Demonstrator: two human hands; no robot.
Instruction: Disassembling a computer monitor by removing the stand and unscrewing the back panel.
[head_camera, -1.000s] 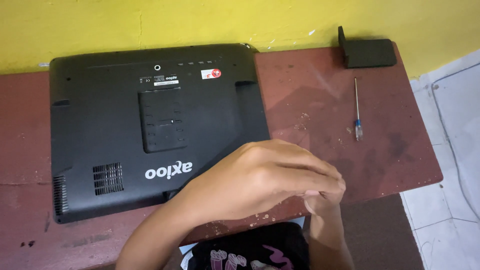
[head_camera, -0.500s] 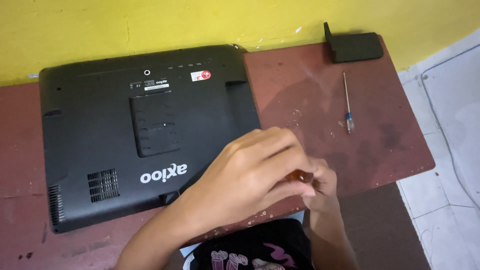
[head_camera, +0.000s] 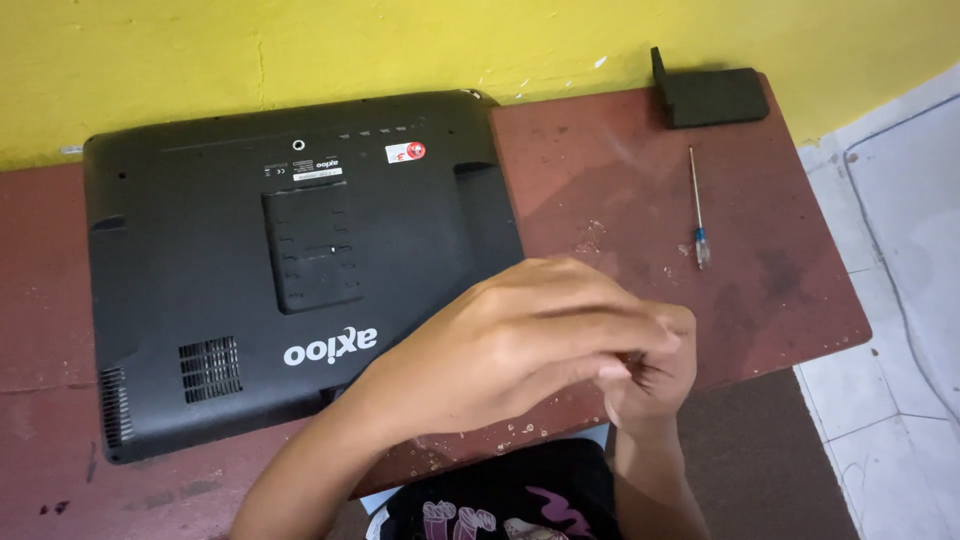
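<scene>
So I've got the laptop (head_camera: 300, 270) flipped belly-up on the counter (head_camera: 620, 180), vents and bottom cover facing me, and both my hands are bunched together just off its near right corner, over the counter's front edge. My left hand (head_camera: 520, 340) is curled over the top with the fingers pinched toward my right hand (head_camera: 655, 365), which is tucked mostly underneath. Honestly I can't tell from this angle whether I'm gripping anything in there; if there's something between the fingertips it's tiny and totally hidden. That's kind of the worry: if it's a small screw or bit, I'm fiddling right above the edge and my lap, so one slip and it drops onto the floor or into my shirt and I'd never find it. The counter on that side of the laptop is also covered in crumbs and flaky specks, so a small part landing there would blend right in. The thin screwdriver (head_camera: 697, 205) is lying loose well to the right of the laptop, and being round it could roll toward the right edge if I bump the counter. The black block (head_camera: 708, 95) off the laptop's far right corner looks safe. Also my forearm hangs over the laptop's front edge, so a careless nudge could shove it sideways.
</scene>
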